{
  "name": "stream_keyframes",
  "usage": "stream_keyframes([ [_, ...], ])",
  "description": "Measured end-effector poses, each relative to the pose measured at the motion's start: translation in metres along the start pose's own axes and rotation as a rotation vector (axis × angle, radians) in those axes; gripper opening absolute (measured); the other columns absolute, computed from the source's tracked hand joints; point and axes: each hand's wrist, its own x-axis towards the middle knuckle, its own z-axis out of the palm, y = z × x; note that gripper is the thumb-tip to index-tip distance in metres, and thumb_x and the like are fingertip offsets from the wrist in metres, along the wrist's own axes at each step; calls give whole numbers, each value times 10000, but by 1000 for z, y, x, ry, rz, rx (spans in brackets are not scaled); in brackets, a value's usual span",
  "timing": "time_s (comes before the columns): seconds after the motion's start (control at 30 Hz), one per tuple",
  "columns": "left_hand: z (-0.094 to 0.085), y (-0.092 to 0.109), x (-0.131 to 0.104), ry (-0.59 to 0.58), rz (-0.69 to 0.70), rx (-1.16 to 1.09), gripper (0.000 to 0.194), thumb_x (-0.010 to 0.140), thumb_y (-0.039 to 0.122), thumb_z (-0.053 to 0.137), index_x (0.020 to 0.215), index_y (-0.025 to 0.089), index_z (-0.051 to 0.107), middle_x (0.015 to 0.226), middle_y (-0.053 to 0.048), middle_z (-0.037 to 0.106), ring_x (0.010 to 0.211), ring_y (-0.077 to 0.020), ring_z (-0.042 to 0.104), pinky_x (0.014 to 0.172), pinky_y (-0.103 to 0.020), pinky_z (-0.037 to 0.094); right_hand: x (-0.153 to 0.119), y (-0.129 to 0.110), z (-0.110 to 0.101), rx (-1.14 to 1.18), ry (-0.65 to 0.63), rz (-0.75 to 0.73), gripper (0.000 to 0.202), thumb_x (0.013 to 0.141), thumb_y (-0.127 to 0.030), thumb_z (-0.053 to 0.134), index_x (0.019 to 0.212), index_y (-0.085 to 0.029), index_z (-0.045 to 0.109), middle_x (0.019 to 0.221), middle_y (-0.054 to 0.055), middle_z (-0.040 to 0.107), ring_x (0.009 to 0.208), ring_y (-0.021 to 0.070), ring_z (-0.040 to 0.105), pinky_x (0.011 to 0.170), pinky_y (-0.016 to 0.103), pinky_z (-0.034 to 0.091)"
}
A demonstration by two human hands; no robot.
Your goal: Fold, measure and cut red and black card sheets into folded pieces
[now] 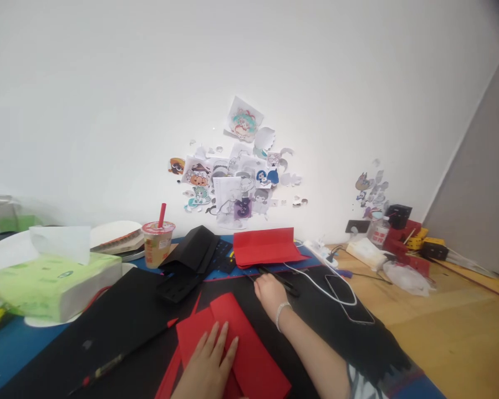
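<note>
Pressing left hand [208, 360] onto folded red paper [251, 346], with fingers slightly apart. Resting right hand [270, 295], curled, beside a slim black tool [290, 285]; cannot tell whether gripping it. Could skew the fold or slide layers apart if pressed unevenly, given loose edges at the left. Could snag the white cable [349, 303] by swinging the right forearm outward, dragging it over the phone [360, 315]. Roomier to move rightward over the black sheet [324, 327] than forward, being hemmed in by red sheets [261, 246] and a cup [157, 252].
</note>
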Motion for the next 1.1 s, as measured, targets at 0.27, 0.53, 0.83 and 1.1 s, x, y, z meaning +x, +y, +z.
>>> stream_keyframes([
  [0.27,7,-5,-2,5,52,-41,755,748,680,417,1295,161,443,1348,-205,405,1245,-378,367,980,-450,387,-5,-1,-2,38,-6,-46,174,858,-185,534,994,-146,636,978,95,612,986,231,529,783,331,451],
  [0.53,-17,0,5,-182,19,-160,756,739,663,446,1330,206,327,1387,-233,268,1266,-406,243,982,-522,346,-2,3,2,131,-2,61,242,830,-305,596,1034,-180,636,1033,96,594,1011,228,509,830,319,430],
  [0.83,-14,-6,8,-155,90,-225,743,734,665,465,1337,275,276,1405,-196,233,1277,-399,226,969,-554,342,6,9,13,207,-37,166,265,886,-323,538,1095,-163,556,1142,68,567,990,209,571,835,425,473],
  [1.1,20,-21,5,123,110,-156,700,753,630,473,1342,274,342,1397,-167,321,1255,-379,333,935,-512,408,3,14,9,191,11,46,242,810,-309,624,1024,-208,671,1047,81,589,991,224,513,840,314,423],
])
